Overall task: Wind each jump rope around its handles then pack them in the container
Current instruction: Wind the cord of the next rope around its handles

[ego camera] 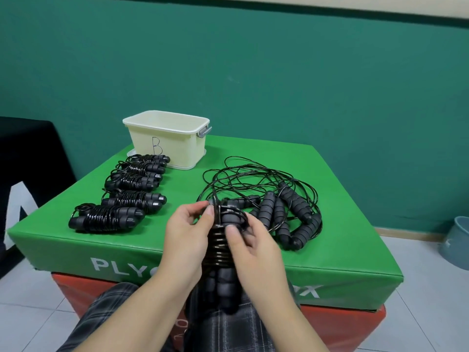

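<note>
I hold a black jump rope bundle [220, 252] upright over my lap, its cord coiled round two foam handles. My left hand [186, 237] grips the bundle's left side, thumb and fingers pinching the cord near the top. My right hand [253, 246] holds the right side, thumb pressing on the coils. Several wound jump ropes [127, 196] lie in a row on the left of the green box. A tangle of unwound ropes [276, 207] with black foam handles lies on the right. The cream container [167, 138] marked "B" stands at the back.
The green plyo box [330, 240] sits on a red one [342, 326], its front edge close to my knees. A black box [28, 174] stands at the left. A grey bin [459, 242] is on the tiled floor at right. A green wall lies behind.
</note>
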The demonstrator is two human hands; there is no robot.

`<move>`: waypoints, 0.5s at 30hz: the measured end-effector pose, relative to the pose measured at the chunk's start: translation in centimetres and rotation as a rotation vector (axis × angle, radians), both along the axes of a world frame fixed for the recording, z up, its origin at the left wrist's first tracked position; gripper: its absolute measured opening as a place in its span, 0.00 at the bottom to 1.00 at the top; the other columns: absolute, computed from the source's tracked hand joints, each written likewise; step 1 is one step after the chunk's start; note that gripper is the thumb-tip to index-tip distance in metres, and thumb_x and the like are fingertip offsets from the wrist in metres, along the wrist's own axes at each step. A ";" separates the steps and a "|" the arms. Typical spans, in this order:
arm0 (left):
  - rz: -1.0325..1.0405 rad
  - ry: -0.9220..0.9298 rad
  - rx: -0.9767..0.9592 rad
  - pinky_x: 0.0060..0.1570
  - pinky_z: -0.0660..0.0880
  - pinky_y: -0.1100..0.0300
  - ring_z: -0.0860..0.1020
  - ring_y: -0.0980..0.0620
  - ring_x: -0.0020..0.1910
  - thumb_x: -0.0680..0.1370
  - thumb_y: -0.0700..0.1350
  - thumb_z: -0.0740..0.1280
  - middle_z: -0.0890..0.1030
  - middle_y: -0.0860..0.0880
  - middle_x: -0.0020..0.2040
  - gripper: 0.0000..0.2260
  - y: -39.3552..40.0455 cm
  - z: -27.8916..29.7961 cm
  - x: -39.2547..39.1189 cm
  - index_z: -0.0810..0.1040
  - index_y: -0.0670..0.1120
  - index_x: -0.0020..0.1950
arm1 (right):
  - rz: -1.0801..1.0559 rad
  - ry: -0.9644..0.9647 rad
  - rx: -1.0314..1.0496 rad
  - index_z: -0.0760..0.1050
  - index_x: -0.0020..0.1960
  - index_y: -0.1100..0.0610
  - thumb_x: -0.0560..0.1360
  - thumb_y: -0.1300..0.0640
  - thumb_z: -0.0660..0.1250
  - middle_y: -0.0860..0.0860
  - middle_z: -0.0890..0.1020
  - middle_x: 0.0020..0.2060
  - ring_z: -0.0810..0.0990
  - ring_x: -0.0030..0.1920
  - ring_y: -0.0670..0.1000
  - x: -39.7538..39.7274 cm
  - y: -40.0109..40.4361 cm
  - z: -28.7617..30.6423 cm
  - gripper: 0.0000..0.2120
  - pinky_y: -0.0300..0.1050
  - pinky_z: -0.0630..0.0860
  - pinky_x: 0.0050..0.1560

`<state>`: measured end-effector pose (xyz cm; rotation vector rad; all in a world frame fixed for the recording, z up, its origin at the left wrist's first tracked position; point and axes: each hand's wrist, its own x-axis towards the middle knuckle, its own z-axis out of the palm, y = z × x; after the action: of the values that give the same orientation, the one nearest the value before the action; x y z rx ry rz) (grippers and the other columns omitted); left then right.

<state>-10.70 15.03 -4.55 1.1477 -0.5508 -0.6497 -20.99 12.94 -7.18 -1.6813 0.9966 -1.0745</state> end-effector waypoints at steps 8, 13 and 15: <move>0.102 0.040 -0.094 0.58 0.75 0.51 0.79 0.49 0.50 0.78 0.37 0.64 0.80 0.45 0.50 0.06 0.3 2.4 1.9 0.74 0.48 0.46 | 0.396 -0.260 0.460 0.76 0.53 0.43 0.63 0.45 0.74 0.51 0.84 0.47 0.80 0.40 0.52 3.3 -0.4 2.1 0.19 0.41 0.73 0.33; 0.086 -0.001 -0.076 0.64 0.71 0.45 0.77 0.45 0.59 0.79 0.39 0.64 0.79 0.41 0.56 0.04 0.8 1.3 2.9 0.74 0.48 0.49 | 0.364 -0.342 0.343 0.75 0.55 0.40 0.69 0.48 0.73 0.42 0.83 0.52 0.81 0.55 0.45 3.7 -0.4 1.0 0.16 0.47 0.76 0.60; 0.059 0.002 -0.064 0.62 0.72 0.47 0.77 0.44 0.58 0.79 0.39 0.64 0.79 0.41 0.57 0.04 0.9 1.3 3.1 0.74 0.48 0.49 | 0.340 -0.345 0.293 0.73 0.57 0.38 0.71 0.47 0.72 0.38 0.82 0.53 0.79 0.57 0.40 3.5 -0.3 0.8 0.16 0.47 0.74 0.63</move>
<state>-7.63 15.89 -3.26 1.0987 -0.5307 -0.5784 -17.44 12.61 -6.36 -1.3121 0.5868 -0.9020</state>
